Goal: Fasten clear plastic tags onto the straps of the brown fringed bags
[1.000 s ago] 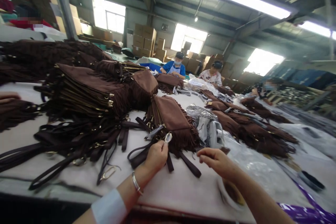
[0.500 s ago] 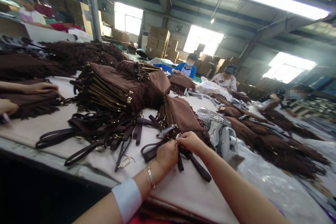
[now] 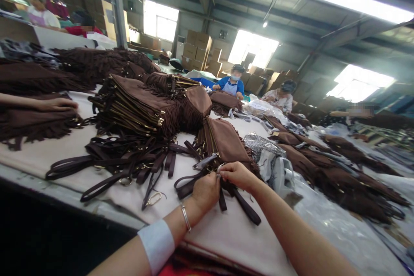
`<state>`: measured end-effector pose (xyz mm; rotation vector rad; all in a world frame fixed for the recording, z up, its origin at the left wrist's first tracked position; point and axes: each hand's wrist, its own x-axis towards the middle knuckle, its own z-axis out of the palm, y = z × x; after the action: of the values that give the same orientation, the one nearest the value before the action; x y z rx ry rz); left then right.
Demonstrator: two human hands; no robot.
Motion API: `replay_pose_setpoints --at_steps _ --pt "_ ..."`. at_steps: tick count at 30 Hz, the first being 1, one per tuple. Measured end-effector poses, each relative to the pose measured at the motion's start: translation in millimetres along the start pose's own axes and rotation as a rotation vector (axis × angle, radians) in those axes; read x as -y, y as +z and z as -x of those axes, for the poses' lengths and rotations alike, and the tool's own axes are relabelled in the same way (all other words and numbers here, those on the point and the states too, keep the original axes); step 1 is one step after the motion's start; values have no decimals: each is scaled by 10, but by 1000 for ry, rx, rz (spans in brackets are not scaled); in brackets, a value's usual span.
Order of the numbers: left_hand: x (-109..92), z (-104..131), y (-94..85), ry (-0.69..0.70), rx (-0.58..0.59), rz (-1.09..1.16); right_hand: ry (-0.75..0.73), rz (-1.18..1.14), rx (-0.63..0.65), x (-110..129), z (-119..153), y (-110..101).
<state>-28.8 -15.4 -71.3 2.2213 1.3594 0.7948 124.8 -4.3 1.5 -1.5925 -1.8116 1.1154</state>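
At the near corner of a small stack of brown fringed pouches (image 3: 228,140), my two hands meet. My left hand (image 3: 206,189), with a bracelet on its wrist, is closed in a fist; what lies inside its fingers is hidden. My right hand (image 3: 237,175) pinches something small and shiny, apparently metal, right against the left fingers; it is too small to make out. Dark wrist straps (image 3: 244,205) hang from under the hands onto the table. Left of them lies a heap of loose dark straps (image 3: 129,159) with gold-coloured clips.
A taller stack of fringed pouches (image 3: 139,105) stands at centre left. Clear plastic bags (image 3: 326,224) and more brown pouches (image 3: 330,172) cover the right side. A co-worker's hand (image 3: 58,104) rests on pouches at far left. Several people work farther back.
My hands hold nearly the same place and pose. At far left, one of the co-worker's hands has left the view, and the other has shifted slightly right.
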Motion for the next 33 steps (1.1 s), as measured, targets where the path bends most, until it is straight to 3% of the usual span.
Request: replay_pose_setpoints --at_steps 10,20,28,33 --pt "5 -2 28 5 -43 -5 -96 115 28 -42 -45 43" --pt "9 8 39 41 -38 -6 -89 187 84 72 -7 7" --pt "13 17 25 20 -25 13 -27 -42 84 118 33 -19" --pt "10 8 -5 2 -31 39 107 -172 131 109 183 54"
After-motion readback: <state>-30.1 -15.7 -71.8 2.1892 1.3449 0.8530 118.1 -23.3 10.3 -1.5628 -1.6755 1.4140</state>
